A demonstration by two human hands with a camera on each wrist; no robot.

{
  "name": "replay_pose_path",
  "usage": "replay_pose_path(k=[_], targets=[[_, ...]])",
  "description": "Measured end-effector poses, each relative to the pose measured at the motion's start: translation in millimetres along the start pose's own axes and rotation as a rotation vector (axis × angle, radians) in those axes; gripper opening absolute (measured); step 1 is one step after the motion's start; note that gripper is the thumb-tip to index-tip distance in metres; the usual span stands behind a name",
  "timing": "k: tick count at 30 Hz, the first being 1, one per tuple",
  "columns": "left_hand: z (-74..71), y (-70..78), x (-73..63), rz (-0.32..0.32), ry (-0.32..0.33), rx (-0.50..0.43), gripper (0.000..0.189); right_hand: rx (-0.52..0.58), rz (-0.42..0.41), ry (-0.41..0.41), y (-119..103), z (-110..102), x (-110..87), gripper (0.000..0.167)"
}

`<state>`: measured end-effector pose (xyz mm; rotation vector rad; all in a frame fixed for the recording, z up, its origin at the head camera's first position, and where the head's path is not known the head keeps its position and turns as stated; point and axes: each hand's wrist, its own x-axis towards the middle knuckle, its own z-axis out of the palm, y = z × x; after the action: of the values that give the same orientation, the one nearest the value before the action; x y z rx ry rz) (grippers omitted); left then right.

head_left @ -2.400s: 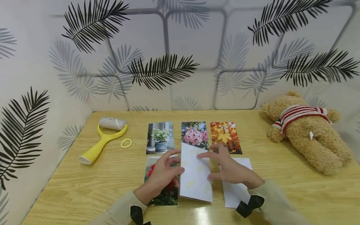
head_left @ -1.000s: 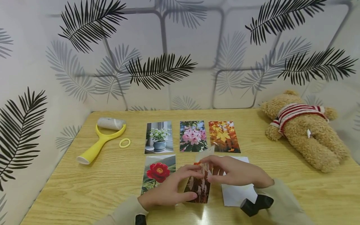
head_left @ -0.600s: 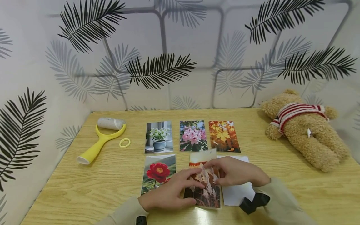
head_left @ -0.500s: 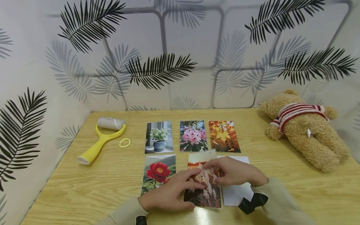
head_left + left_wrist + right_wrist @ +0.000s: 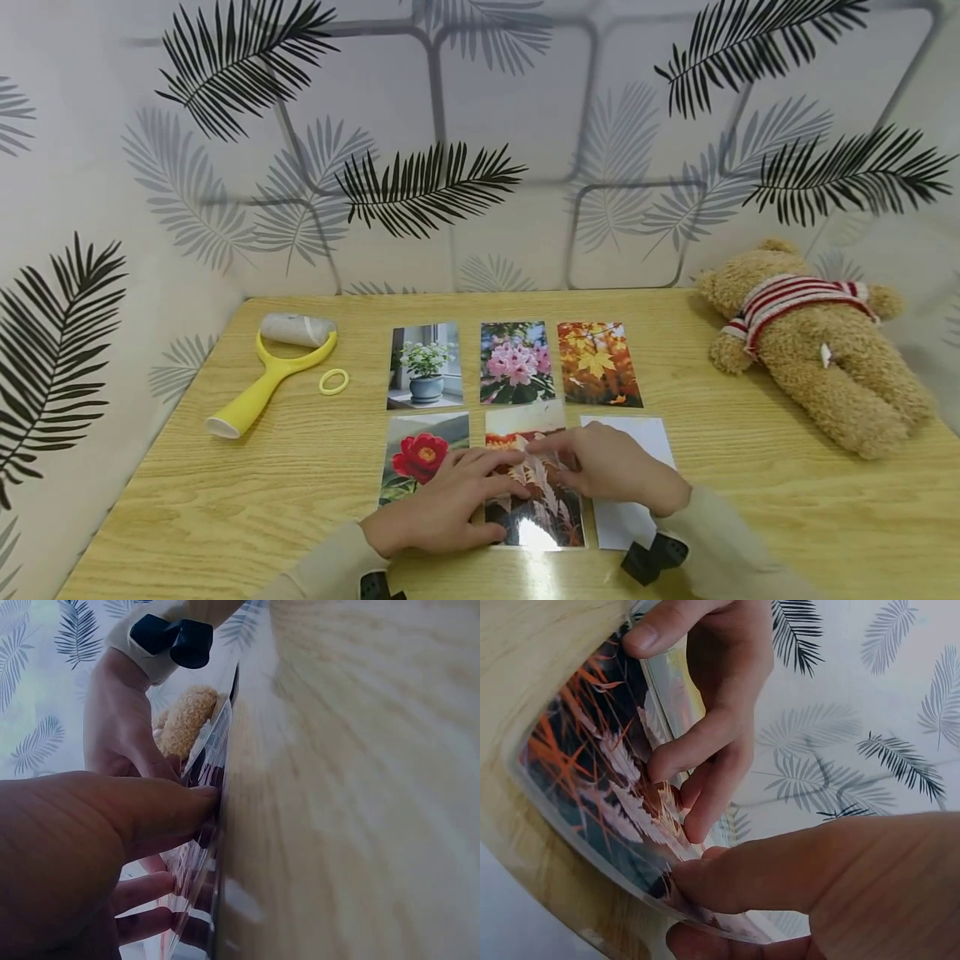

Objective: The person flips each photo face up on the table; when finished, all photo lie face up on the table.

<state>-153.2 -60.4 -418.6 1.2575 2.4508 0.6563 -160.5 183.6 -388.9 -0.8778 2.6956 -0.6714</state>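
Note:
Both hands are on a glossy photo card [image 5: 566,521] of pale feathery grass in the middle of the front row. My left hand [image 5: 457,500] lies over its left side with fingers spread, fingertips on the surface and thumb at the lower left edge. My right hand [image 5: 615,467] pinches its right side between curled finger and thumb; the right wrist view shows that edge of the photo card [image 5: 604,780] running between them. A red flower photo [image 5: 408,467] lies to the left, partly under my left hand. A white card [image 5: 626,525] is to the right, partly covered by my right arm.
Behind lie photos of a potted plant [image 5: 425,367], pink flowers [image 5: 517,362] and autumn leaves [image 5: 600,364]. At the left are a yellow-handled roller [image 5: 270,375] and a small yellow ring [image 5: 333,382]. A teddy bear [image 5: 810,350] lies at the right.
The grass photo first showed its white back, then was turned picture side up. Over the last half second it has shifted left, straighter in its row, and my right hand has moved left with it.

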Motion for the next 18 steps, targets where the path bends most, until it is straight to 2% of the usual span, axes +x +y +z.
replay_pose_path(k=[9,13,18], targets=[[0.3,0.2,1.0,-0.020,-0.021,-0.051,0.047,-0.166,0.200,0.026,-13,5,-1.8,0.056],[1.1,1.0,1.9,-0.015,-0.010,-0.080,0.047,-0.171,0.185,0.061,-13,3,-4.9,0.050],[2.0,2.9,5.0,-0.012,0.089,-0.188,0.038,-0.166,0.123,0.155,-4,-3,-10.8,0.038]])
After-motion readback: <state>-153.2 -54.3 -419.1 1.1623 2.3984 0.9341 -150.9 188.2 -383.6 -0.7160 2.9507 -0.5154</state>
